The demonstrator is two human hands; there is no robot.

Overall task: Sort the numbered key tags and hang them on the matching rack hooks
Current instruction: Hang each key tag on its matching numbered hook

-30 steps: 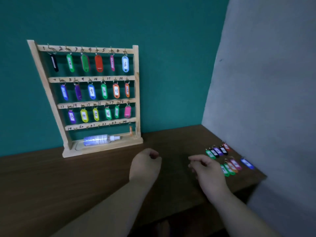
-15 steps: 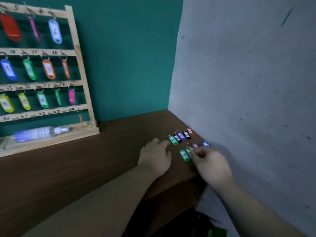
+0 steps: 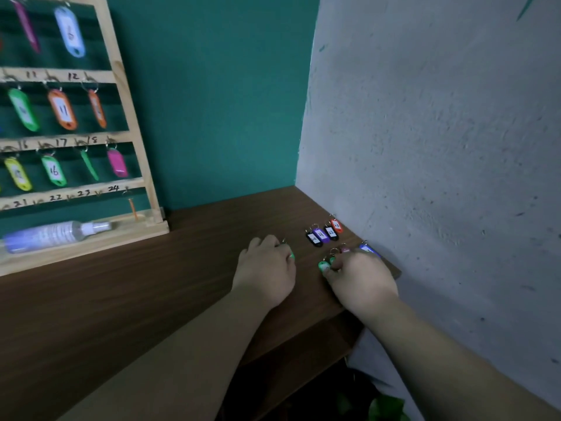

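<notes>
On the wooden table point(image 3: 182, 268) by the grey wall point(image 3: 425, 147), the left hand point(image 3: 265, 268) curls its fingers round a green tag point(image 3: 291, 256) while the right hand point(image 3: 361, 278) pinches a second green tag point(image 3: 323, 265), with a row of four tags point(image 3: 322, 234) lying just behind, well right of the rack point(image 3: 142, 165).

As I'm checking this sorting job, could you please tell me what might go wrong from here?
The left hand and right hand each hold green tags with numbers hidden; they might get swapped. The blue tag lies by the table's corner; a nudge could drop it.
</notes>
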